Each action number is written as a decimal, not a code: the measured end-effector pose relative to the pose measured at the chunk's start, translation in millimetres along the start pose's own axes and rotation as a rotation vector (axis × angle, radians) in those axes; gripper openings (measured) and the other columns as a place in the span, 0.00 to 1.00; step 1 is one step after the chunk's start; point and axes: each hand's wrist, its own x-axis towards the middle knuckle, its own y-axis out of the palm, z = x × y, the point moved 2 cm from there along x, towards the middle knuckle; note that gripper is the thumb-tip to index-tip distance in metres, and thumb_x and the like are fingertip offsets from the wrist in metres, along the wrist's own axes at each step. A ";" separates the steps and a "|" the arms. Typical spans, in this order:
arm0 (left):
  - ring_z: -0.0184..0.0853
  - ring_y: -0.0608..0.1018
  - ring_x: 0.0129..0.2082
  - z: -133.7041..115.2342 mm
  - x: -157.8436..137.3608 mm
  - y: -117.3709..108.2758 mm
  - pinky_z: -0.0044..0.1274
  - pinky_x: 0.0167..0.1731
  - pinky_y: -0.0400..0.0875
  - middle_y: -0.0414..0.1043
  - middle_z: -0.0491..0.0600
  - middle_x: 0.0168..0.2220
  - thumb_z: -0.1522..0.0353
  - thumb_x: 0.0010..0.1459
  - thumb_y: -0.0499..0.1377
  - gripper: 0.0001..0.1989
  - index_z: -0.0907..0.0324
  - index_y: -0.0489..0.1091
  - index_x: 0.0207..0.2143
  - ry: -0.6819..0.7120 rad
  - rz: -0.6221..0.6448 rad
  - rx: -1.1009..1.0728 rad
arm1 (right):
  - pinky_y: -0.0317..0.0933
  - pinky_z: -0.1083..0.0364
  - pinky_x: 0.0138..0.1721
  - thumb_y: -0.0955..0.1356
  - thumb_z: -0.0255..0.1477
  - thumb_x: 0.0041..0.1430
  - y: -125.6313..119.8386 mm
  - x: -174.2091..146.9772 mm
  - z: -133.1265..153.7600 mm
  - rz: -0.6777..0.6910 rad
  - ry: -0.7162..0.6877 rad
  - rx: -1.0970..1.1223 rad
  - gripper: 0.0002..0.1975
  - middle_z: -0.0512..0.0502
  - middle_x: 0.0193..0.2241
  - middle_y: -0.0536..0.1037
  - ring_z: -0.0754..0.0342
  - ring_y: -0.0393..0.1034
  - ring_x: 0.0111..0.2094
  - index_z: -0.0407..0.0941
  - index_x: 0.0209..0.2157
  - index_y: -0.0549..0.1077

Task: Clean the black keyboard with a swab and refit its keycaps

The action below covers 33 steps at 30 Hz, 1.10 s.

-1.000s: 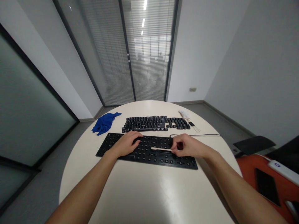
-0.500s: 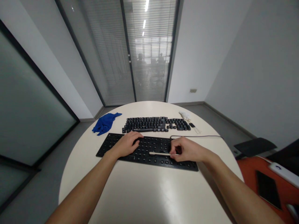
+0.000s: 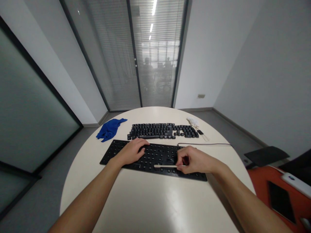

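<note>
A black keyboard base (image 3: 160, 150) with its keycaps off lies on the round table, slightly tilted across my view. My left hand (image 3: 132, 151) rests flat on its left half, thumb apart from the fingers, which reach the far edge. Over the right half, my right hand (image 3: 191, 160) is closed in a pinch on a slim pale toothbrush (image 3: 166, 166). Its head points left and lies over the near rows of the base; the bristles are too small to make out clearly. The other end of the handle is hidden in my fingers.
Loose black keycaps (image 3: 153, 129) are laid out in rows behind the base. A crumpled blue cloth (image 3: 110, 129) lies at left. Far right hold a white bundle (image 3: 192, 122) and a small black piece (image 3: 200, 132). A cable (image 3: 206, 144) runs right. An orange chair (image 3: 262, 184) stands beside the table.
My right hand has moved the toothbrush a little nearer to me, toward the front rows of the base. My left hand stays in place; the view has tilted slightly.
</note>
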 end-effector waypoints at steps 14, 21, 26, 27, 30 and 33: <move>0.42 0.75 0.52 6.1 -3.3 -9.0 0.36 0.57 0.71 0.74 0.52 0.50 0.77 0.56 0.55 0.19 0.57 0.71 0.49 -0.035 -0.010 0.013 | 0.62 0.59 0.26 0.73 0.27 0.51 -2.0 -0.5 -4.4 0.028 -0.002 0.060 0.03 0.49 0.28 0.79 0.57 0.70 0.27 0.44 0.29 0.82; 0.40 0.72 0.58 -9.6 -0.6 0.8 0.37 0.62 0.66 0.71 0.54 0.58 0.77 0.61 0.53 0.23 0.57 0.67 0.58 0.030 -0.002 -0.018 | 0.61 0.59 0.27 0.73 0.25 0.50 -1.2 0.1 -4.0 0.020 -0.011 0.069 0.03 0.49 0.27 0.80 0.57 0.69 0.26 0.43 0.29 0.82; 0.43 0.72 0.59 -15.6 -0.1 7.4 0.39 0.61 0.67 0.70 0.54 0.60 0.68 0.66 0.55 0.21 0.56 0.65 0.61 0.043 0.018 0.001 | 0.61 0.58 0.29 0.72 0.26 0.50 -8.0 -2.5 -7.6 -0.031 0.005 0.053 0.04 0.49 0.28 0.81 0.56 0.70 0.27 0.44 0.29 0.82; 0.43 0.72 0.59 -14.7 -0.3 7.8 0.39 0.61 0.67 0.70 0.54 0.60 0.70 0.66 0.55 0.21 0.56 0.65 0.61 0.039 0.020 0.002 | 0.62 0.58 0.29 0.72 0.26 0.50 -9.8 -3.2 -9.2 -0.045 0.008 0.051 0.04 0.49 0.28 0.81 0.56 0.70 0.28 0.44 0.29 0.82; 0.43 0.72 0.59 -11.0 -1.1 7.7 0.38 0.61 0.67 0.70 0.54 0.60 0.75 0.61 0.55 0.24 0.56 0.66 0.60 0.027 0.022 -0.005 | 0.62 0.57 0.29 0.73 0.28 0.50 -14.0 -4.5 -15.0 -0.072 0.033 0.052 0.04 0.48 0.28 0.81 0.55 0.70 0.28 0.44 0.30 0.82; 0.43 0.73 0.58 -8.1 -1.7 5.9 0.39 0.61 0.67 0.71 0.53 0.58 0.77 0.57 0.55 0.26 0.56 0.67 0.58 0.021 0.025 -0.014 | 0.61 0.57 0.28 0.73 0.30 0.51 -15.3 -4.2 -20.4 -0.100 0.055 0.042 0.05 0.47 0.27 0.80 0.55 0.69 0.27 0.44 0.30 0.82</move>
